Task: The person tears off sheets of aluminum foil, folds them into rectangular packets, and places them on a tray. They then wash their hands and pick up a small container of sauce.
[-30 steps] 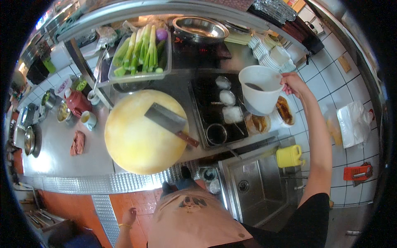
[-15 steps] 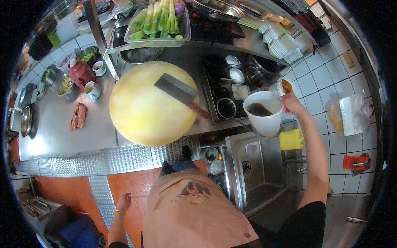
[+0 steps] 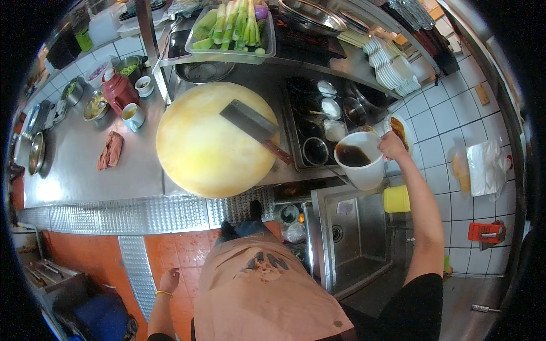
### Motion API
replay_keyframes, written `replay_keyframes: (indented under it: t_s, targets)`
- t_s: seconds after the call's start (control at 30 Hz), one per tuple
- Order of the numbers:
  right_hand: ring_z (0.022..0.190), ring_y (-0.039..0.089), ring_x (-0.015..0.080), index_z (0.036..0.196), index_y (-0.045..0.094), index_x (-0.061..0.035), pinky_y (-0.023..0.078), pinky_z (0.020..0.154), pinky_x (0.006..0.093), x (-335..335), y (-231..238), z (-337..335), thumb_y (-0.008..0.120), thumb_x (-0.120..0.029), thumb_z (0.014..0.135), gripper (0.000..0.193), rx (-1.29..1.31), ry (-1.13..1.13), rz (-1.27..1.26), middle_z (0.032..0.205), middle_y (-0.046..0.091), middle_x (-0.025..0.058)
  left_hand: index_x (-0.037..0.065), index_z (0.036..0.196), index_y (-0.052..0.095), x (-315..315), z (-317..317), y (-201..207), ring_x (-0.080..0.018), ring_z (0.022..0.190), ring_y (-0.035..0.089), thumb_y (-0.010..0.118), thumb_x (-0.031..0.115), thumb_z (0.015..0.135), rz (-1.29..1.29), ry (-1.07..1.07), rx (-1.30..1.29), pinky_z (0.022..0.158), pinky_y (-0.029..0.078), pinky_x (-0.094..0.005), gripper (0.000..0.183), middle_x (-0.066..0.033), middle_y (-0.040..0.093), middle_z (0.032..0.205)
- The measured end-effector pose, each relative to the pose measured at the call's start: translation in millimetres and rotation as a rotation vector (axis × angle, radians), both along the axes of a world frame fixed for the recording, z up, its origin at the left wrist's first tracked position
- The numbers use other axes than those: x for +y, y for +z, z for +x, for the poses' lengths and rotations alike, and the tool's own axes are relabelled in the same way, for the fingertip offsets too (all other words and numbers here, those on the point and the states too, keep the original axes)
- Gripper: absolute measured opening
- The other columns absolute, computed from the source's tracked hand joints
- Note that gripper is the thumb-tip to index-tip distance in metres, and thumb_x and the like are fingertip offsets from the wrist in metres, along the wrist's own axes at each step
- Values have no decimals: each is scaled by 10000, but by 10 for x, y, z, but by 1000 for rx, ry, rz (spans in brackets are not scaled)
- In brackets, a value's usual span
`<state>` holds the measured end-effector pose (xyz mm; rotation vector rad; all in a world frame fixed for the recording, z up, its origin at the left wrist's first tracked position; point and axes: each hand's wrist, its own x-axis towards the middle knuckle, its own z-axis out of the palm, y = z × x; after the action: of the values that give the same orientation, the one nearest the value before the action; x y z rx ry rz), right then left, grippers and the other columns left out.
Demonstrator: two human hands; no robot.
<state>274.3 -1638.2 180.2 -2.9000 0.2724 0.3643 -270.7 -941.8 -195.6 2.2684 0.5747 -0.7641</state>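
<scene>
Right hand grips white plastic pitcher by its rim, dark liquid inside; lower than before, now beside steel sink. Left hand hangs loosely open.

A round chopping board lay on the counter directly ahead of the person, with a cleaver resting on its right half. Right of the board sat a tray of small bowls. Further right, the right hand held a bucket above the near edge of that tray, a sink lying below it. Behind the board stood a tray of vegetables. Left of the board were a cloth and a cup. The left hand hung down beside the body.
</scene>
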Motion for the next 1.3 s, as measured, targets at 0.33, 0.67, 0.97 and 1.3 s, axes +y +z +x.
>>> replay_keyframes:
  t_s: [0.33, 0.67, 0.97, 1.3]
  targets:
    - [473, 665, 280, 749, 675, 95, 556, 523, 402, 132, -1, 30, 559, -67, 856, 226, 72, 29, -135, 615, 685, 193, 75, 1210, 724, -82, -25, 87, -412, 944, 725, 596, 252, 969, 27, 6, 21, 842, 571, -486, 325, -258, 741, 983]
    - [516, 701, 265, 831, 729, 80, 584, 546, 389, 148, 30, 47, 599, -84, 844, 209, 68, 16, -249, 630, 691, 184, 77, 1221, 716, -85, 9, 69, -421, 974, 718, 589, 251, 975, -8, 17, 27, 862, 568, -494, 327, -256, 740, 1023]
    - [560, 726, 283, 856, 747, 78, 606, 597, 399, 130, 30, 122, 584, -96, 846, 238, 68, 94, -339, 670, 711, 205, 74, 1212, 727, -63, -28, -88, -421, 1018, 714, 597, 236, 968, -42, 55, 17, 895, 567, -488, 321, -260, 735, 1075]
    - [767, 760, 354, 809, 714, 58, 592, 788, 458, 279, 146, 122, 570, -116, 855, 231, 44, 54, -333, 742, 735, 218, 93, 1229, 711, -128, -36, 2, -421, 963, 724, 590, 259, 978, -22, 37, 1, 856, 573, -488, 324, -257, 740, 1000]
